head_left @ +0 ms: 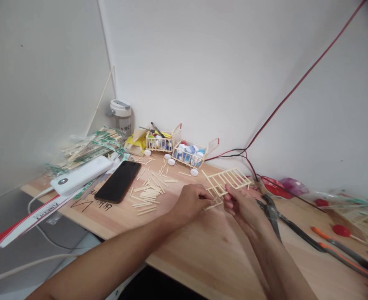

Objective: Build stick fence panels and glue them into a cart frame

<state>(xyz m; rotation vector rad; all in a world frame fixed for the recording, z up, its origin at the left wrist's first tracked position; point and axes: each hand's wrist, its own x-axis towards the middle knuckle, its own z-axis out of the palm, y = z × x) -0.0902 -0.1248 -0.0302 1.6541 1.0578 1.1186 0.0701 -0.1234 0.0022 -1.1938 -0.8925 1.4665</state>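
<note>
A small lattice frame (pixel 233 178) of pale wooden sticks is held just above the table, tilted. My left hand (pixel 192 197) is closed in a pinch at its lower left part, where more short crosspieces show. At the near edge of the frame my right hand (pixel 240 205) has its thumb and fingers closed on it; the fingertips partly hide the sticks. Left of my left hand lie many loose cut sticks (pixel 149 192). Two finished miniature stick carts stand behind: one cart (pixel 188 155) with white wheels and bottle caps inside, another cart (pixel 159 143) holding pens.
A black phone (pixel 118 182) and a white power strip (pixel 82 175) lie at the left, by bagged sticks (pixel 93 143). A jug (pixel 121 116) stands in the corner. Pliers (pixel 270 212) and orange-handled tools (pixel 343 250) lie right. A red-black cable (pixel 296 79) crosses the wall.
</note>
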